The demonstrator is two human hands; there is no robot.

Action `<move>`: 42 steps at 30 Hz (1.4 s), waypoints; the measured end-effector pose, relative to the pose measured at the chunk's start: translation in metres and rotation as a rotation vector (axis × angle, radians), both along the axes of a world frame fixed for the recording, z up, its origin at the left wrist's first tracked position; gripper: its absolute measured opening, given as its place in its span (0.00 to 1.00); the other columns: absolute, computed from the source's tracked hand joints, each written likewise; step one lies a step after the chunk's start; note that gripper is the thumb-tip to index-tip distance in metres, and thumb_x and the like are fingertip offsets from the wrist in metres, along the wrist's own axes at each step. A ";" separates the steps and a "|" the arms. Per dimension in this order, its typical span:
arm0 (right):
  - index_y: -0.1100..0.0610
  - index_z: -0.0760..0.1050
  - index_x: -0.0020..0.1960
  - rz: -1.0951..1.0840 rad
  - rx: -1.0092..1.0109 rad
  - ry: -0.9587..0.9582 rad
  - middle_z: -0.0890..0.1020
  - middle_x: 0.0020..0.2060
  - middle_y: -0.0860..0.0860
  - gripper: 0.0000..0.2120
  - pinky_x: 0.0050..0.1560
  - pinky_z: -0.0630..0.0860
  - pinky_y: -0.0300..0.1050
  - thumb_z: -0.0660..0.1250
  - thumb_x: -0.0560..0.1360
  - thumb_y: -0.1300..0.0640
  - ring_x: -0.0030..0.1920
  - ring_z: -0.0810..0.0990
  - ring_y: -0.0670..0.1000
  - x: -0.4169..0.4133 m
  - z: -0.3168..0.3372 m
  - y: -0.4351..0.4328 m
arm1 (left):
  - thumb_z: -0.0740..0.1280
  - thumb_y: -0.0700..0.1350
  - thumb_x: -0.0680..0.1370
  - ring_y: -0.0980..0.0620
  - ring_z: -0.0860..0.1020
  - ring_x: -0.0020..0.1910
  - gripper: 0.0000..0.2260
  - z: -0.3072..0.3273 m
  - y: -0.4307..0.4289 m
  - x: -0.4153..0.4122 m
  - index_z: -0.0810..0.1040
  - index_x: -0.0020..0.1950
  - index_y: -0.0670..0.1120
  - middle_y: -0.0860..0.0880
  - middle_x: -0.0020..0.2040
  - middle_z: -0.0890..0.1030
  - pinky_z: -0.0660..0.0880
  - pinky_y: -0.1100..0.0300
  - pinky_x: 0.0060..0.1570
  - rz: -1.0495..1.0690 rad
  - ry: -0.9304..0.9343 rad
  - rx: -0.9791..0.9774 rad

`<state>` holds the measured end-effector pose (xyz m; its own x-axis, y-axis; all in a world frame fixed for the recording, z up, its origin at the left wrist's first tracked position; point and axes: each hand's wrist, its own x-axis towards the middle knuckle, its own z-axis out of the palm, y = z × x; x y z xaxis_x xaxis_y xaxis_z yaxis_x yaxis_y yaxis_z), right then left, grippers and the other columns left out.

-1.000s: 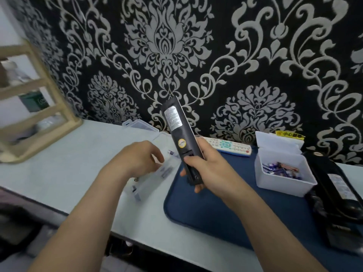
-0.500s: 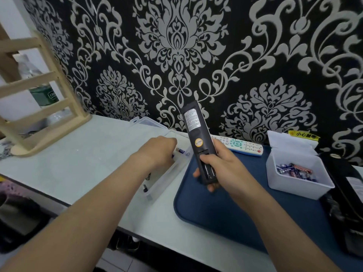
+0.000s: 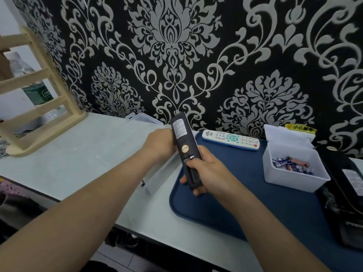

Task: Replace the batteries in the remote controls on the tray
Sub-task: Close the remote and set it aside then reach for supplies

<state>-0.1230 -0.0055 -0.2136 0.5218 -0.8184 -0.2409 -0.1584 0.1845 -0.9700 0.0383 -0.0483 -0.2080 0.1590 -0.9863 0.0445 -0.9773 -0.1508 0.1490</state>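
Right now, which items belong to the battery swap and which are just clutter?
Job: long black plastic remote in right hand, back compartment open; white remote on flat blue tray; white plastic tub of batteries; clear plastic box at left hand.
Clutter: pale wooden rack; plastic bottle behind it; black object at right edge.

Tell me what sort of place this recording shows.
Probably a room in a home, used as a workbench: black wallpaper with a silver damask pattern, a pale wooden slatted rack on a white tabletop, and a dark blue plastic tray.
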 end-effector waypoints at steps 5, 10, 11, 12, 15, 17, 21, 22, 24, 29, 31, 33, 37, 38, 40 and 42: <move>0.52 0.72 0.59 -0.037 0.146 -0.154 0.79 0.41 0.56 0.11 0.24 0.69 0.40 0.56 0.81 0.62 0.40 0.84 0.54 0.001 -0.001 -0.001 | 0.66 0.44 0.75 0.46 0.76 0.47 0.05 -0.006 -0.008 0.005 0.78 0.48 0.44 0.49 0.44 0.77 0.68 0.59 0.43 0.074 0.234 -0.005; 0.56 0.72 0.62 -0.078 0.256 -0.260 0.80 0.47 0.57 0.12 0.22 0.67 0.38 0.56 0.82 0.62 0.42 0.84 0.56 -0.001 0.001 0.003 | 0.69 0.38 0.72 0.47 0.78 0.49 0.06 -0.012 -0.009 0.006 0.79 0.48 0.45 0.50 0.43 0.79 0.70 0.60 0.45 0.091 0.421 -0.012; 0.57 0.73 0.62 -0.089 0.281 -0.283 0.81 0.51 0.59 0.12 0.22 0.67 0.38 0.56 0.82 0.62 0.42 0.84 0.56 -0.001 0.001 0.003 | 0.70 0.38 0.71 0.48 0.78 0.48 0.07 -0.011 -0.009 0.006 0.79 0.46 0.47 0.52 0.41 0.78 0.69 0.61 0.44 0.086 0.412 0.013; 0.57 0.73 0.62 -0.103 0.303 -0.307 0.81 0.55 0.59 0.12 0.22 0.67 0.38 0.57 0.82 0.62 0.41 0.84 0.56 -0.002 0.002 0.003 | 0.72 0.39 0.70 0.49 0.78 0.47 0.07 -0.008 -0.009 0.006 0.79 0.45 0.48 0.53 0.39 0.77 0.69 0.62 0.43 0.084 0.404 0.048; 0.56 0.74 0.61 -0.177 0.324 -0.336 0.82 0.58 0.56 0.13 0.22 0.66 0.37 0.56 0.81 0.63 0.39 0.84 0.55 -0.003 0.004 0.003 | 0.74 0.44 0.70 0.50 0.77 0.44 0.07 0.000 -0.007 0.006 0.80 0.45 0.49 0.52 0.38 0.77 0.71 0.62 0.42 0.095 0.354 0.137; 0.54 0.74 0.60 -0.262 0.268 -0.315 0.84 0.55 0.54 0.12 0.22 0.67 0.37 0.56 0.81 0.63 0.38 0.84 0.54 -0.008 0.006 0.000 | 0.72 0.46 0.72 0.49 0.78 0.46 0.06 0.000 -0.006 0.006 0.82 0.48 0.47 0.50 0.42 0.80 0.71 0.61 0.43 0.082 0.280 0.136; 0.52 0.73 0.61 -0.414 0.157 -0.298 0.84 0.54 0.49 0.13 0.23 0.69 0.39 0.56 0.81 0.62 0.36 0.83 0.50 -0.024 0.012 -0.010 | 0.69 0.48 0.75 0.46 0.78 0.49 0.08 0.000 -0.004 0.005 0.83 0.49 0.46 0.47 0.48 0.82 0.73 0.59 0.46 0.084 0.218 0.108; 0.53 0.73 0.61 -0.430 0.155 -0.309 0.84 0.54 0.49 0.13 0.24 0.69 0.39 0.56 0.81 0.62 0.36 0.83 0.50 -0.027 0.013 -0.012 | 0.69 0.47 0.75 0.46 0.78 0.49 0.07 0.001 -0.005 0.006 0.83 0.49 0.45 0.47 0.48 0.82 0.74 0.59 0.47 0.094 0.218 0.087; 0.53 0.73 0.61 -0.440 0.163 -0.323 0.84 0.54 0.49 0.12 0.24 0.69 0.39 0.56 0.81 0.62 0.36 0.84 0.51 -0.029 0.014 -0.014 | 0.70 0.44 0.74 0.47 0.79 0.49 0.06 0.002 -0.006 0.007 0.83 0.49 0.45 0.48 0.44 0.80 0.73 0.60 0.47 0.118 0.254 0.056; 0.52 0.72 0.62 -0.395 0.191 -0.285 0.83 0.55 0.51 0.13 0.23 0.69 0.39 0.57 0.81 0.62 0.35 0.83 0.50 -0.022 0.011 -0.010 | 0.73 0.53 0.72 0.50 0.77 0.45 0.10 -0.004 -0.009 0.004 0.81 0.41 0.46 0.50 0.42 0.81 0.75 0.54 0.52 0.140 0.274 0.080; 0.51 0.72 0.61 -0.375 0.201 -0.268 0.82 0.56 0.52 0.12 0.23 0.69 0.39 0.57 0.81 0.61 0.35 0.83 0.50 -0.019 0.011 -0.008 | 0.74 0.54 0.71 0.52 0.77 0.43 0.12 -0.003 -0.010 0.001 0.83 0.39 0.46 0.52 0.37 0.82 0.74 0.58 0.44 0.132 0.262 0.079; 0.50 0.72 0.60 -0.356 0.208 -0.255 0.82 0.56 0.52 0.12 0.22 0.69 0.38 0.56 0.81 0.62 0.36 0.83 0.51 -0.017 0.010 -0.006 | 0.76 0.53 0.70 0.53 0.75 0.41 0.09 0.001 -0.009 0.000 0.83 0.40 0.48 0.55 0.35 0.78 0.69 0.62 0.41 0.130 0.282 0.096; 0.50 0.72 0.60 -0.321 0.213 -0.252 0.82 0.56 0.52 0.12 0.24 0.69 0.39 0.57 0.81 0.62 0.37 0.83 0.51 -0.016 0.010 -0.003 | 0.76 0.50 0.70 0.51 0.75 0.44 0.06 0.005 -0.008 0.004 0.79 0.40 0.54 0.53 0.42 0.79 0.69 0.62 0.41 0.088 0.195 0.137; 0.51 0.72 0.61 -0.316 0.223 -0.263 0.83 0.55 0.52 0.12 0.24 0.69 0.39 0.57 0.81 0.62 0.36 0.83 0.51 -0.016 0.011 -0.003 | 0.75 0.49 0.71 0.51 0.75 0.45 0.04 0.007 -0.007 0.003 0.81 0.42 0.55 0.52 0.45 0.80 0.69 0.62 0.41 0.056 0.148 0.143; 0.53 0.72 0.62 -0.296 0.257 -0.291 0.85 0.52 0.53 0.13 0.23 0.69 0.39 0.57 0.81 0.62 0.35 0.83 0.51 -0.017 0.012 -0.002 | 0.73 0.49 0.73 0.51 0.74 0.44 0.06 0.009 -0.005 0.002 0.84 0.48 0.53 0.52 0.44 0.80 0.68 0.62 0.41 -0.023 0.041 0.148; 0.55 0.72 0.62 -0.263 0.296 -0.323 0.86 0.49 0.56 0.12 0.22 0.68 0.38 0.57 0.81 0.63 0.34 0.82 0.52 -0.019 0.014 -0.001 | 0.71 0.47 0.74 0.49 0.75 0.43 0.06 0.011 -0.003 0.001 0.84 0.49 0.50 0.51 0.41 0.79 0.67 0.62 0.40 -0.071 -0.043 0.129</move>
<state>-0.1421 -0.0066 -0.1991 0.3932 -0.8533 -0.3424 0.2302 0.4519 -0.8618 0.0393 -0.0511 -0.1972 0.0893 -0.9929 -0.0782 -0.9912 -0.0963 0.0905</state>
